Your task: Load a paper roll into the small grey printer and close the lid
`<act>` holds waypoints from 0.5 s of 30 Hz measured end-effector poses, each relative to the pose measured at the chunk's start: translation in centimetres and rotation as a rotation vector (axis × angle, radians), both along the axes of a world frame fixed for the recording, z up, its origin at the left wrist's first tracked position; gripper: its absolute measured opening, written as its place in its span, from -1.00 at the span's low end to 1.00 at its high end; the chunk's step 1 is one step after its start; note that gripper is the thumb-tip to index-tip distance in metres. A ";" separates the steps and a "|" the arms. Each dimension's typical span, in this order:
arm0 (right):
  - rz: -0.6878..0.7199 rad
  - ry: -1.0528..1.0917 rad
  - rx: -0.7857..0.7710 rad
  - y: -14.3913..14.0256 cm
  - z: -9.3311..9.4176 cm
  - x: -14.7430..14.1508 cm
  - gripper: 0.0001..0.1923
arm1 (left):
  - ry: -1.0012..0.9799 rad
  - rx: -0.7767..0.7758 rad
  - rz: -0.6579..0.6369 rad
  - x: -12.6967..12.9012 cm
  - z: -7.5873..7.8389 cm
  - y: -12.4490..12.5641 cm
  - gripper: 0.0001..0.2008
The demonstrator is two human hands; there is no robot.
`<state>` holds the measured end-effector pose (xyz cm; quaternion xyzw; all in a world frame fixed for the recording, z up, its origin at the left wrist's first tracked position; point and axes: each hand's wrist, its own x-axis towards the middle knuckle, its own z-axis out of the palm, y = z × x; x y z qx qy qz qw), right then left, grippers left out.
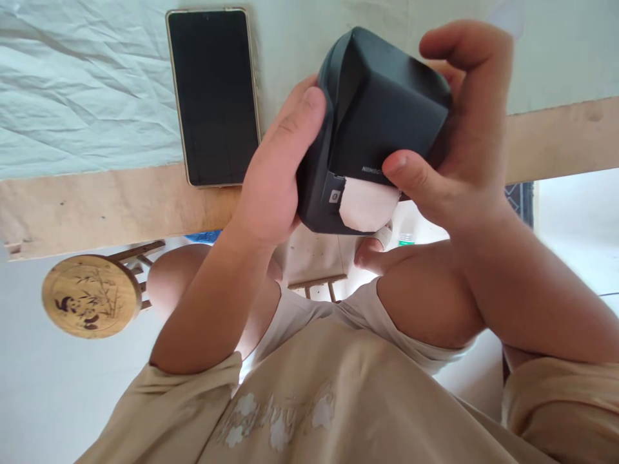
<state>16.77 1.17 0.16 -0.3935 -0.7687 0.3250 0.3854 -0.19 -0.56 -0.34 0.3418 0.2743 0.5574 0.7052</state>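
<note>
A black label printer (387, 109), lettered "NIIMBOT", is held up above the table's front edge and tilted. From its slot sticks a piece of white label paper (368, 205) with a ragged end. My left hand (280, 161) grips the printer's left side, thumb along the edge and the other fingers hidden beneath. My right hand (464, 129) holds the right side, its thumb on the front by the lettering and near the paper, its index finger bent and raised off the casing.
On the table, left of the printer, lies a tablet (215, 96) with a dark screen. A pale green cloth (87, 84) covers the table behind a bare wooden edge (97, 203). A round wooden stool (91, 296) with a panda picture stands at lower left.
</note>
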 end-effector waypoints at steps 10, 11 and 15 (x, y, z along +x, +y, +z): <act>0.036 -0.063 0.191 0.5 0.0 0.5 -0.48 | 0.100 -0.011 0.051 -0.9 0.1 0.2 -0.67; 0.054 -0.078 0.196 0.6 0.0 0.7 -0.45 | 0.080 -0.021 0.040 -0.8 0.2 0.2 -0.71; 0.119 -0.152 0.133 0.4 0.8 1.3 -0.30 | -0.033 -0.058 0.053 -0.9 0.3 0.4 -0.78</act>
